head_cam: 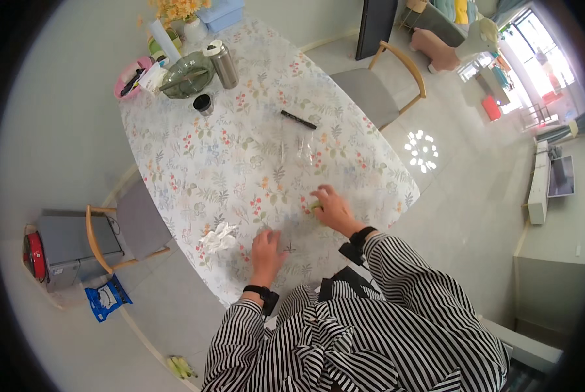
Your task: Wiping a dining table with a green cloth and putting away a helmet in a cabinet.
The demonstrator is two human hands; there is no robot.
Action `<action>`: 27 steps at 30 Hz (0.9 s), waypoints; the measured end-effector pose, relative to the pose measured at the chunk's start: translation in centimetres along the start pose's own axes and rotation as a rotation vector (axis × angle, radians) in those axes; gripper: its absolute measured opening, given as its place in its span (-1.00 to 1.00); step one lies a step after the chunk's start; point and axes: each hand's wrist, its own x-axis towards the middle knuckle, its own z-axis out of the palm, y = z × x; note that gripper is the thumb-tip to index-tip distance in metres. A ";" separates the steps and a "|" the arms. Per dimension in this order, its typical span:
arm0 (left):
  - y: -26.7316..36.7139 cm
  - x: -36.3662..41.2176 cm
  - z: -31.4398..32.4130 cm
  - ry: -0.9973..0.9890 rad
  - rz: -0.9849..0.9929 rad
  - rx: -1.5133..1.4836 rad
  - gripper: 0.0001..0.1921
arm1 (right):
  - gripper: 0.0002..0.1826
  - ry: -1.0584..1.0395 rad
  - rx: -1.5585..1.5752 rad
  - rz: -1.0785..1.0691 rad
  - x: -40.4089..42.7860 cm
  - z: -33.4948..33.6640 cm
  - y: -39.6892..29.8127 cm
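My left hand (pixel 267 252) rests at the near edge of the table with the floral tablecloth (pixel 223 181), beside a crumpled white tissue (pixel 219 237); its fingers look slightly curled and nothing shows in them. Farther right, my right hand (pixel 332 209) is over the cloth, fingers spread and bent. A small greenish patch shows by its fingertips; whether that is an object or the cloth's print I cannot tell. Beyond the hands lie a black marker pen (pixel 298 119) and a piece of clear plastic (pixel 305 149).
At the table's far end stand a steel thermos (pixel 223 66), a black cup (pixel 203 105), a green glass bowl (pixel 189 78), a pink basket (pixel 125 78), a white vase (pixel 195 30) with orange flowers and a blue box (pixel 222 17). Chairs (pixel 370 90) flank both sides.
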 end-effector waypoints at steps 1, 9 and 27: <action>0.0 -0.2 0.0 -0.007 -0.025 -0.004 -0.33 | -0.51 -0.011 -0.029 0.013 1.5 -0.8 -0.3; 0.1 -0.8 -0.2 0.041 -0.165 0.002 -0.31 | -0.37 -0.207 -0.277 -0.054 9.0 -1.4 1.2; 0.1 -1.2 -2.6 0.115 -0.308 -0.160 -0.41 | -0.51 -0.521 0.978 0.007 1.8 -3.4 1.2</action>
